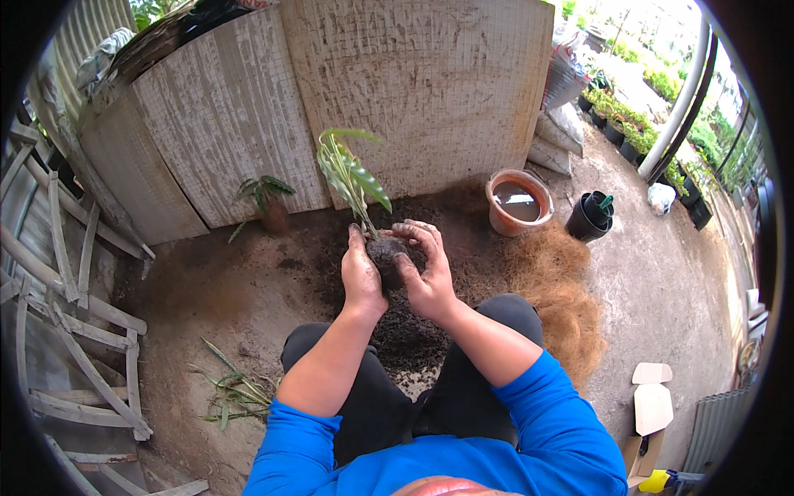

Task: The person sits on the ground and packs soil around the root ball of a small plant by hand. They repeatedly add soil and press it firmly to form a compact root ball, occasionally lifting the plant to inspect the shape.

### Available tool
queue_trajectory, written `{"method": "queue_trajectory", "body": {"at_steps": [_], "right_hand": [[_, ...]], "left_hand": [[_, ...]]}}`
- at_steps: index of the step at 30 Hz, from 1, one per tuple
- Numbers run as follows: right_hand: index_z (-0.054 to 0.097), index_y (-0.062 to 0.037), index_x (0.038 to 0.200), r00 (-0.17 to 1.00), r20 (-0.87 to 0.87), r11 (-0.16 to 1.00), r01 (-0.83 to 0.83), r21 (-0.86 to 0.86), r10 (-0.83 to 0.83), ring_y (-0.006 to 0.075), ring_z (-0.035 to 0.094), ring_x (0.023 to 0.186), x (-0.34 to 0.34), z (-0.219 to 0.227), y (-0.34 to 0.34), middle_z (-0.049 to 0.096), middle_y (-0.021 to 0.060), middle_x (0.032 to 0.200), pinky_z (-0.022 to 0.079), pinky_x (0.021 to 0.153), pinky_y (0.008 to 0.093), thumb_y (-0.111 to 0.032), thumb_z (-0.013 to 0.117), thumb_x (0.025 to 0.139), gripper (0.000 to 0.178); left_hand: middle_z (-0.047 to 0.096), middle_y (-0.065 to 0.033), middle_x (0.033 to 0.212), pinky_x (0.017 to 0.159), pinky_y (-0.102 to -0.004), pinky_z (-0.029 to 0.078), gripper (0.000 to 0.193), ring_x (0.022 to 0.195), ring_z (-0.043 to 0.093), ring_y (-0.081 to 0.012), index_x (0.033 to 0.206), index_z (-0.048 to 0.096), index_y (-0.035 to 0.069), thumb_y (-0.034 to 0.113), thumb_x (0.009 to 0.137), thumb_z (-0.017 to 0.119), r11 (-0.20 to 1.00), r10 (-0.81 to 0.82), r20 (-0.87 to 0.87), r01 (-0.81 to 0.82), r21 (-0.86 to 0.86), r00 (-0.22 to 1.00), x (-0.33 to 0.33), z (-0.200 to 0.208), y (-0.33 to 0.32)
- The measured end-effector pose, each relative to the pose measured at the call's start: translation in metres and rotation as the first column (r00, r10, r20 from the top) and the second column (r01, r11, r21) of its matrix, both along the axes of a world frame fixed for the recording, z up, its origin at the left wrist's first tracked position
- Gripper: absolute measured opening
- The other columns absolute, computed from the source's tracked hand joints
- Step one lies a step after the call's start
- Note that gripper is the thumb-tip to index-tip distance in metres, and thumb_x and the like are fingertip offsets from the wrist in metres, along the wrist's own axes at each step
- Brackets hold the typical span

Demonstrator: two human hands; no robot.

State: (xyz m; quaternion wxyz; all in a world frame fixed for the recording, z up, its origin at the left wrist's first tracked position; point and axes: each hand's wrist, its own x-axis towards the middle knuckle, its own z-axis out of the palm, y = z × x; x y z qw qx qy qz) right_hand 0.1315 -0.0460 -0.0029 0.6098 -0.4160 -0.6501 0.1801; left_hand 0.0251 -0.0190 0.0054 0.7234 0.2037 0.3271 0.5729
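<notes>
Between my two hands is a leafy plant with long, patterned green leaves and a dark ball of soil round its roots. My left hand cups the root ball from the left, fingers pointing up along the stems. From the right, my right hand curls over the ball, its thumb pressed on the soil. Both hands are smeared with dirt. Under them, dark loose soil lies heaped on the ground between my knees.
A terracotta-coloured bucket of murky water and stacked black pots stand at the far right. Brown fibre is piled beside my right knee. A small plant in a brown ball sits by the boards; cut leaves lie left.
</notes>
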Motion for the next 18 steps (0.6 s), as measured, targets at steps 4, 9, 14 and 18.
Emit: {"method": "queue_trajectory", "body": {"at_steps": [4, 9, 14, 18], "right_hand": [[0.049, -0.0042, 0.112, 0.994, -0.101, 0.99, -0.06, -0.127, 0.047, 0.0296, 0.039, 0.109, -0.002, 0.003, 0.001, 0.047, 0.0138, 0.112, 0.032, 0.093, 0.0398, -0.018, 0.06, 0.071, 0.045], [0.048, -0.0057, 0.112, 0.989, -0.12, 0.984, -0.103, -0.144, 0.086, 0.0278, 0.038, 0.109, 0.001, -0.006, 0.01, 0.046, 0.0121, 0.112, 0.033, 0.091, 0.0371, -0.019, 0.06, 0.069, 0.046], [0.049, -0.0072, 0.111, 0.978, -0.185, 0.966, -0.134, -0.222, 0.093, 0.026, 0.039, 0.109, -0.003, -0.003, 0.007, 0.045, 0.0112, 0.111, 0.033, 0.089, 0.0356, -0.018, 0.06, 0.07, 0.044], [0.05, -0.0082, 0.111, 0.964, -0.247, 0.952, -0.162, -0.26, 0.097, 0.0246, 0.039, 0.11, -0.007, 0.001, 0.0, 0.044, 0.0098, 0.112, 0.033, 0.09, 0.0358, -0.018, 0.06, 0.071, 0.043]], "left_hand": [[0.058, -0.0093, 0.079, 0.067, -0.0327, 0.048, 0.045, 0.07, 0.057, -0.0192, 0.088, 0.054, 0.003, 0.043, 0.092, 0.033, 0.998, 0.022, -0.08, -0.018, 0.056, 0.997, 0.0, -0.007, 0.0], [0.058, -0.0082, 0.079, 0.066, -0.0313, 0.048, 0.044, 0.071, 0.057, -0.0181, 0.088, 0.054, 0.002, 0.041, 0.092, 0.034, 0.988, 0.105, -0.119, -0.089, 0.129, 0.987, 0.008, -0.004, -0.002], [0.058, -0.0066, 0.08, 0.067, -0.0279, 0.046, 0.044, 0.071, 0.056, -0.0147, 0.086, 0.056, 0.0, 0.038, 0.093, 0.035, 0.984, 0.111, -0.155, -0.088, 0.153, 0.982, 0.005, 0.004, -0.007], [0.058, -0.0068, 0.08, 0.067, -0.0283, 0.046, 0.044, 0.072, 0.056, -0.015, 0.087, 0.055, 0.0, 0.038, 0.093, 0.035, 0.986, 0.121, -0.163, -0.099, 0.137, 0.979, 0.002, 0.004, -0.006]]}}
